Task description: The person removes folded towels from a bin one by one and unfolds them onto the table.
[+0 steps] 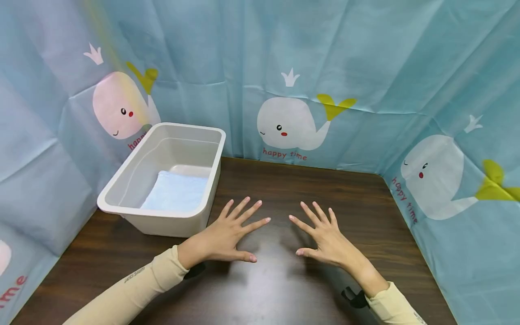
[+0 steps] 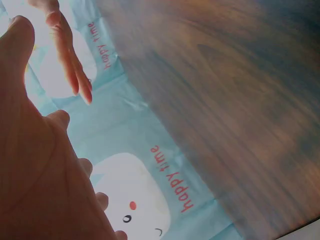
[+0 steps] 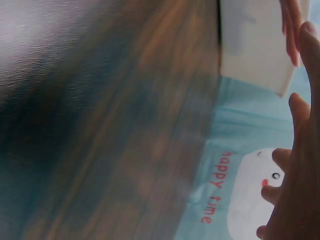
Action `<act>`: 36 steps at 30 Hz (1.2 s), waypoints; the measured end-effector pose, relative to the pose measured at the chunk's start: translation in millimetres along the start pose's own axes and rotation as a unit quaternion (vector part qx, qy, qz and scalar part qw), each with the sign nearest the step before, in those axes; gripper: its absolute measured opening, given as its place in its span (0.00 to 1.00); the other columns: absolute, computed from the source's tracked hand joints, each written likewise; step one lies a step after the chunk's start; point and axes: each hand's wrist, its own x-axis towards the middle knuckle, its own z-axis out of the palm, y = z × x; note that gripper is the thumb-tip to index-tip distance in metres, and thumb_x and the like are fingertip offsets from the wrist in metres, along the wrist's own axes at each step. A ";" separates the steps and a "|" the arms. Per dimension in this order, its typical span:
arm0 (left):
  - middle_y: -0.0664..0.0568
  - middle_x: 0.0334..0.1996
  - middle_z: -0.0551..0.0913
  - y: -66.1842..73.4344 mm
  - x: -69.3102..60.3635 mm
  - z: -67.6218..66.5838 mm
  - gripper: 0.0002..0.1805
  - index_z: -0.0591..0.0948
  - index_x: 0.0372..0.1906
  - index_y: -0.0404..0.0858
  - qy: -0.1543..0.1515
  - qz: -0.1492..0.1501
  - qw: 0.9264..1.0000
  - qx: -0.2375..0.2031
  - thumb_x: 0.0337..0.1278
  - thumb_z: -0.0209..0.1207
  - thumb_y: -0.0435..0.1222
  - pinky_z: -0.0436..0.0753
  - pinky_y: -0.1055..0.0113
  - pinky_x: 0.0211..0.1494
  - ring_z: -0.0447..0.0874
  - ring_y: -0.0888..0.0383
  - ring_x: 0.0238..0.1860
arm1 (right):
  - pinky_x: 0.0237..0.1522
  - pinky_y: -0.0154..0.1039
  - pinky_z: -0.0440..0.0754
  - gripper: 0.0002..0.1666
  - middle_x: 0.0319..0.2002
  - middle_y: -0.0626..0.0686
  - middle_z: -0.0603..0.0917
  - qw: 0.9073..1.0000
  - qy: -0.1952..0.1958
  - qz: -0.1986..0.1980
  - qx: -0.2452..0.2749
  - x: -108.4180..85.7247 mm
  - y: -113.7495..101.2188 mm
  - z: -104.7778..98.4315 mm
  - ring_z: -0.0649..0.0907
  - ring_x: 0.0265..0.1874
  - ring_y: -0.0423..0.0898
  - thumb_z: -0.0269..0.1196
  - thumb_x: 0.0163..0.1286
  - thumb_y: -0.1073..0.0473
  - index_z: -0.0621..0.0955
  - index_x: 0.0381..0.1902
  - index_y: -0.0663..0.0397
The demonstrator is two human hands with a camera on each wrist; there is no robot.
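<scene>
Both hands hover over the dark table with fingers spread and nothing held. The left hand (image 1: 227,234) is just right of the grey bin's near corner; its palm side fills the left of the left wrist view (image 2: 45,165). My right hand (image 1: 328,241) is a short way to its right, fingers pointing away and inward, and shows at the right edge of the right wrist view (image 3: 300,165). The grey bin (image 1: 166,225) stands at the left, with a light blue folded cloth (image 1: 176,192) lying on its bottom.
Blue curtains (image 1: 365,135) with printed whales and "happy time" lettering surround the back and both sides of the dark wooden table (image 1: 276,189). Dark straps (image 1: 355,298) show near both wrists, by the beige sleeves (image 1: 134,289).
</scene>
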 end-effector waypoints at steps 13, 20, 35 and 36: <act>0.55 0.82 0.31 12.8 -11.8 -34.0 0.52 0.42 0.78 0.66 0.023 0.025 0.999 -0.011 0.48 0.31 0.81 0.45 0.32 0.77 0.27 0.44 0.82 | 0.69 0.77 0.45 0.50 0.82 0.47 0.43 0.997 -0.012 0.011 0.072 22.5 -5.9 -17.7 0.48 0.80 0.62 0.60 0.64 0.29 0.52 0.78 0.23; 0.56 0.82 0.31 1.7 -43.6 -67.3 0.52 0.46 0.79 0.66 0.087 -0.026 0.996 -0.014 0.50 0.47 0.77 0.42 0.31 0.76 0.27 0.44 0.82 | 0.73 0.71 0.48 0.50 0.81 0.44 0.49 0.986 -0.010 0.000 0.166 55.5 -14.7 -30.1 0.50 0.80 0.57 0.61 0.67 0.36 0.49 0.79 0.26; 0.53 0.82 0.33 -56.1 -120.3 -81.7 0.49 0.47 0.80 0.60 0.156 -0.181 0.971 -0.019 0.59 0.58 0.62 0.32 0.27 0.73 0.28 0.38 0.81 | 0.76 0.54 0.62 0.49 0.78 0.40 0.58 0.969 -0.029 -0.056 0.241 165.6 -52.0 -49.1 0.60 0.78 0.45 0.61 0.68 0.36 0.49 0.79 0.25; 0.52 0.82 0.34 -60.3 -124.6 -81.5 0.49 0.47 0.80 0.60 0.157 -0.189 0.969 -0.019 0.59 0.58 0.61 0.32 0.27 0.73 0.28 0.37 0.81 | 0.76 0.53 0.62 0.49 0.78 0.40 0.58 0.969 -0.029 -0.063 0.237 172.1 -54.5 -49.9 0.60 0.77 0.45 0.61 0.68 0.36 0.49 0.79 0.25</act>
